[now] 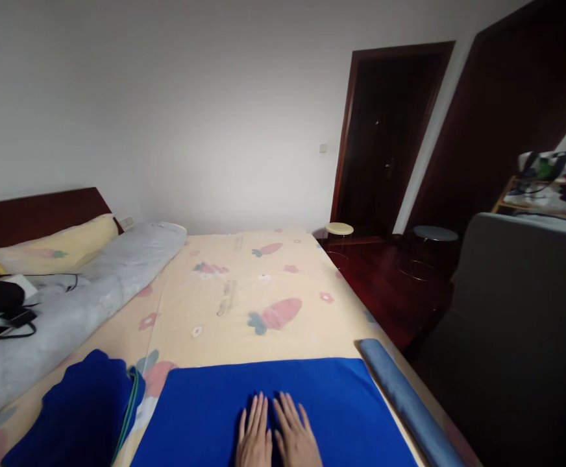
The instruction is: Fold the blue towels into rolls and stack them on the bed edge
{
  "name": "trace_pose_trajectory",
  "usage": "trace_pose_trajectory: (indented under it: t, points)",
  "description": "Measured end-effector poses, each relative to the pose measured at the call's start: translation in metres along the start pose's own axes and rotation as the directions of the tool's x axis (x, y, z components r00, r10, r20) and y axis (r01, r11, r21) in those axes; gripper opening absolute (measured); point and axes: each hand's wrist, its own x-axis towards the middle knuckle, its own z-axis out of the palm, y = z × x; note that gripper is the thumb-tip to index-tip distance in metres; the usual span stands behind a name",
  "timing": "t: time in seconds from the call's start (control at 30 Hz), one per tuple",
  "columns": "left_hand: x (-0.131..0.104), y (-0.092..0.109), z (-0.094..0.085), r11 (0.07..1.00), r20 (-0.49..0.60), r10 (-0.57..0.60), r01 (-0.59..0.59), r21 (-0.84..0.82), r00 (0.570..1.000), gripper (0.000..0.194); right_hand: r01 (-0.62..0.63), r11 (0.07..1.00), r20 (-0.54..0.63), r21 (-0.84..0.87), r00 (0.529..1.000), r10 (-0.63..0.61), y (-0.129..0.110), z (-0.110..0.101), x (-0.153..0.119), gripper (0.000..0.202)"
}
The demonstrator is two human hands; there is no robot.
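Observation:
A blue cloth (200,408) lies spread flat on the bed, its far edge nearly straight and its near part cut off by the bottom of the view. My left hand (255,431) rests palm down on it, fingers stretched forward. Close beside it, my right hand (295,431) lies flat on the same cloth with its fingers extended. Neither hand grips anything. To the left is a folded dark blue cloth (83,408) with a green-trimmed edge. Along the right side of the spread cloth lies a long rolled-up blue-grey fabric (404,395).
The bed's carrot-patterned sheet (239,279) stretches to the far wall. At left are a grey quilt (98,292), a yellow pillow (69,246) and black cabled items (0,311). Two stools, one yellow-topped (339,229) and one grey-topped (435,233), stand near a dark door (390,143).

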Motion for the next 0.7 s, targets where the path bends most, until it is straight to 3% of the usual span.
trace_pose_trajectory:
  t: [0.07,0.13,0.23,0.33,0.43,0.5,0.6,0.7]
  points:
    - [0.022,0.009,-0.009,1.0,0.02,0.021,-0.022,0.002,1.0,0.059,0.078,0.996,0.037,0.033,0.996,-0.079,-0.007,-0.001,0.024,0.053]
    - [0.035,-0.006,-0.022,1.0,0.033,-0.004,0.003,0.013,0.999,0.055,0.044,0.999,0.058,0.006,0.997,-0.044,0.008,-0.009,0.037,0.053]
    - [0.043,-0.065,-0.041,0.978,-0.019,-0.183,0.184,0.096,0.983,0.055,-0.172,0.978,0.013,-0.12,0.985,0.175,0.059,-0.029,0.041,0.059]
    - [0.044,-0.135,-0.057,0.897,-0.107,-0.385,0.399,0.189,0.917,0.06,-0.411,0.875,-0.104,-0.255,0.912,0.397,0.121,-0.054,0.036,0.063]
    - [0.044,-0.185,-0.068,0.819,-0.109,-0.525,0.536,0.205,0.844,0.065,-0.553,0.768,-0.196,-0.324,0.833,0.517,0.17,-0.072,0.028,0.067]
    - [0.046,-0.204,-0.072,0.775,-0.082,-0.593,0.595,0.211,0.801,0.069,-0.595,0.732,-0.216,-0.331,0.803,0.555,0.192,-0.076,0.025,0.07]
    - [0.05,-0.217,-0.076,0.732,-0.089,-0.646,0.648,0.212,0.758,0.074,-0.598,0.722,-0.211,-0.347,0.8,0.562,0.21,-0.077,0.024,0.076]
    - [0.052,-0.224,-0.085,0.734,-0.039,-0.657,0.651,0.195,0.753,0.075,-0.584,0.733,-0.202,-0.35,0.811,0.549,0.215,-0.077,0.025,0.08]
